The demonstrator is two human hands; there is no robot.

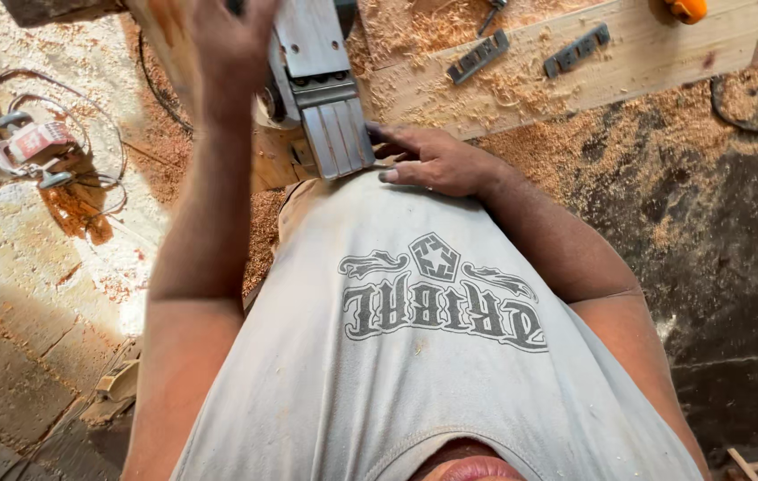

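Hands steady a grey metal electric planer [321, 85] turned sole-up at twelve o'clock: the left hand [232, 44] closes around its body, the right hand [437, 162] lies open-fingered against its ribbed end. Likely mid-adjustment; next needs firm bracing. Two dark blade strips [528, 53] rest on a sawdust-strewn wooden plank [628, 62] at one o'clock.

Planer [321, 80]: grey metal sole, smooth, dull sheen, grooved at the rear end. Board [628, 62] is pale raw wood, rough-sawn and matt, with loose shavings on it and two dark matt metal blades [479, 57]. Shirt [414, 356] is light grey cloth, matt; floor [31, 294] is rough stone paving dusted with sawdust.
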